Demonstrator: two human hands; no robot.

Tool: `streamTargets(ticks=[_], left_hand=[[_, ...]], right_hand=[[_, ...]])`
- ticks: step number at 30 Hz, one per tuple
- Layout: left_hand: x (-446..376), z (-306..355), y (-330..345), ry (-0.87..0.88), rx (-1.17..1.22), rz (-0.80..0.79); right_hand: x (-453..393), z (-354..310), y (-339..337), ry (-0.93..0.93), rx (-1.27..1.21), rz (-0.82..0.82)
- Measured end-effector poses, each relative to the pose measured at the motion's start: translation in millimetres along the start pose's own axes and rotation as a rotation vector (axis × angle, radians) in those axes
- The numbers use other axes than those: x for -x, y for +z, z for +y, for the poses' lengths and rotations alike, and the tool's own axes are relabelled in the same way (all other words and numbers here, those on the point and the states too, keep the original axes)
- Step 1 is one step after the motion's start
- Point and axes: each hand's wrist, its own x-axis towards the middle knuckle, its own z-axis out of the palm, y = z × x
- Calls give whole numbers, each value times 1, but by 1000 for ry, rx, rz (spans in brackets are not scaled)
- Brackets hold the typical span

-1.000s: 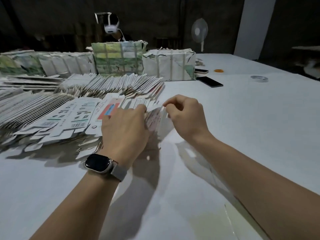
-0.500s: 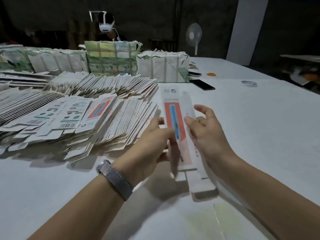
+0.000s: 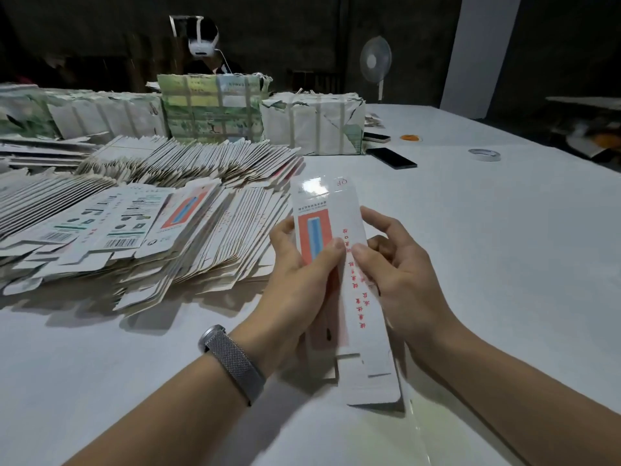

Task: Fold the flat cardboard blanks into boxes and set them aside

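long flat white cardboard blank with red-and-blue panel (image 3: 339, 264) lying lengthwise away from the person, above the white bench (image 3: 470, 247), right of the fanned blank pile (image 3: 188, 237) | left hand (image 3: 299, 290) and right hand (image 3: 396, 277) gripping opposite long edges, fingers (image 3: 336, 247) curling onto its face | both equally near; squeezing inward probably opening it

A single head-worn wide-angle view looks forward and down along the broad white table (image 3: 504, 230), close over the person's forearms, with fanned stacks of flat printed cardboard blanks (image 3: 168, 230) spreading left and dark walls beyond.
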Motion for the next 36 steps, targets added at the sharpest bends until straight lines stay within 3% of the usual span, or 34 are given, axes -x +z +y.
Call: streamTargets(ticks=[9,19,26,33,36], left_hand=[[6,1,5,106,167,-42],[5,-3,5,76,155,49],[4,-3,5,332,-113,111],[12,1,17,17,126,-116],[9,4,16,-8,217,-116]], right_hand=[[3,2,1,-20,158,-8],[8,-1,3,-58,22,-96],[15,-12,7,-79,-159,-110],[15,-8,11,-136,-30,-147],[14,-6,10,-145,13,-129]])
